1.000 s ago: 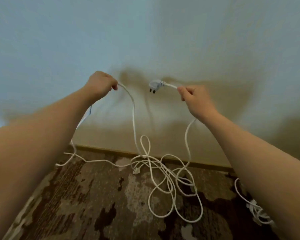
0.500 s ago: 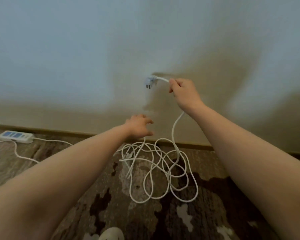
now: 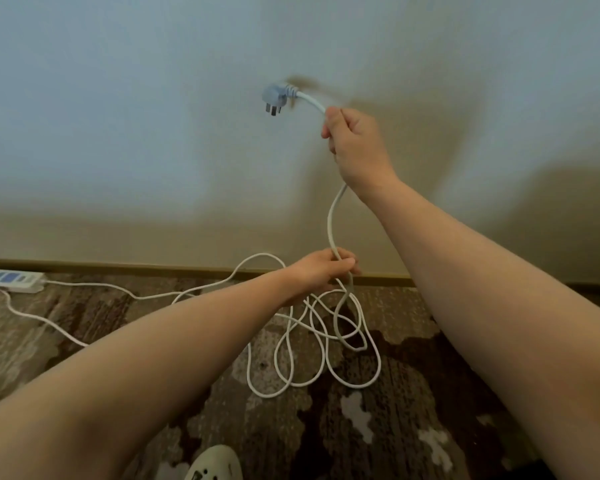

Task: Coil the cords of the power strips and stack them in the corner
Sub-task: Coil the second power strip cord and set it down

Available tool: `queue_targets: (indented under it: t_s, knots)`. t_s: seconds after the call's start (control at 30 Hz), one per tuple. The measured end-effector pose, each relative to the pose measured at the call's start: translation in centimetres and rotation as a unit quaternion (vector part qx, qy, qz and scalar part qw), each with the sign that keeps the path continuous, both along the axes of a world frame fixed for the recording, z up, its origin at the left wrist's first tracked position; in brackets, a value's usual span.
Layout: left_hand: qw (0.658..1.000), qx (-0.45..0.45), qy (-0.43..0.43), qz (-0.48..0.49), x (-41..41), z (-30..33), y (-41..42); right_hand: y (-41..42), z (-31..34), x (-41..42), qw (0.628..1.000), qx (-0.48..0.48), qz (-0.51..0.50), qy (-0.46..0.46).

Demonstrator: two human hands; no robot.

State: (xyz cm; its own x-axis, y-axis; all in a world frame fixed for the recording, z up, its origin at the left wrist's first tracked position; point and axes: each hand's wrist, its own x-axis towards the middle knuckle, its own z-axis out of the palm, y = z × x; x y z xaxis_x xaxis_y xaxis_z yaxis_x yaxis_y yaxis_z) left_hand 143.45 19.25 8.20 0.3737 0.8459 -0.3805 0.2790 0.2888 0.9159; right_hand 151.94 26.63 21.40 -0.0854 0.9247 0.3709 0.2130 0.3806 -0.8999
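White cord [image 3: 330, 221] hangs near-vertical by the wall, plug [image 3: 274, 97] topmost | right hand [image 3: 355, 147] grips it just below the plug — left hand [image 3: 321, 271] closes round it directly beneath | slack tangled on carpet [image 3: 84, 317]; power strip [image 3: 9, 279] far left

Between our hands [image 3: 355, 147] the space before the wall [image 3: 153, 133] is open. Below, loose loops of white cord [image 3: 312, 355] cover the carpet [image 3: 412, 410]. The power strip [image 3: 9, 279] lies far left by the baseboard [image 3: 135, 266], one shoe [image 3: 215, 464] near us.
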Motion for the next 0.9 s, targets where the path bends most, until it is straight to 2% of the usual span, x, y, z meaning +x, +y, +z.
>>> queue_targets:
  t_s: [0.1, 0.13, 0.17, 0.23, 0.3, 0.33, 0.37, 0.47, 0.57, 0.67, 0.73, 0.83, 0.9]
  knots:
    - [0.998, 0.024, 0.037, -0.036, -0.9, -0.2, 0.1, 0.3, 0.3, 1.3, 0.998, 0.04, -0.018, -0.05]
    - [0.993, 0.059, 0.087, -0.046, -2.0, -0.3, 0.3, 0.3, 0.1, 2.1, 0.994, 0.058, -0.021, -0.086]
    - [0.979, 0.103, 0.165, -0.062, -3.4, -0.5, 0.7, 0.3, -0.4, 3.0, 0.989, 0.073, -0.024, -0.13]
    - [0.917, 0.16, 0.35, -0.104, -6.8, -1.3, 1.3, 0.2, -2.0, 4.5, 0.971, 0.087, -0.024, -0.221]
    - [0.862, 0.135, 0.47, -0.134, -10.3, -2.4, 1.1, 0.4, -3.5, 5.6, 0.955, 0.08, -0.017, -0.286]
    - [0.857, 0.107, 0.486, -0.13, -11.8, -2.9, 0.9, 0.6, -4.0, 6.1, 0.949, 0.072, -0.018, -0.305]
    - [0.872, 0.075, 0.471, -0.105, -13.1, -3.0, 0.6, 0.8, -4.3, 6.6, 0.947, 0.066, -0.023, -0.315]
    - [0.953, 0.033, 0.293, 0.062, -13.8, -1.6, 0.7, 1.2, -5.0, 7.3, 0.938, 0.04, -0.035, -0.342]
    - [0.976, 0.05, 0.13, 0.167, -10.8, 1.2, 2.0, 0.8, -5.9, 6.3, 0.927, -0.002, -0.009, -0.375]
    - [0.969, 0.049, 0.0, 0.242, -7.5, 4.4, 3.4, 0.3, -6.9, 5.1, 0.935, -0.05, 0.039, -0.349]
    - [0.953, 0.057, -0.058, 0.293, -6.4, 6.5, 4.3, -0.2, -7.5, 4.5, 0.95, -0.087, 0.092, -0.286]
    - [0.913, 0.064, -0.154, 0.372, -5.7, 9.7, 5.4, -1.3, -8.2, 3.4, 0.953, -0.142, 0.195, -0.182]
    - [0.884, 0.065, -0.211, 0.412, -5.3, 11.5, 5.7, -1.7, -8.6, 2.4, 0.94, -0.158, 0.23, -0.197]
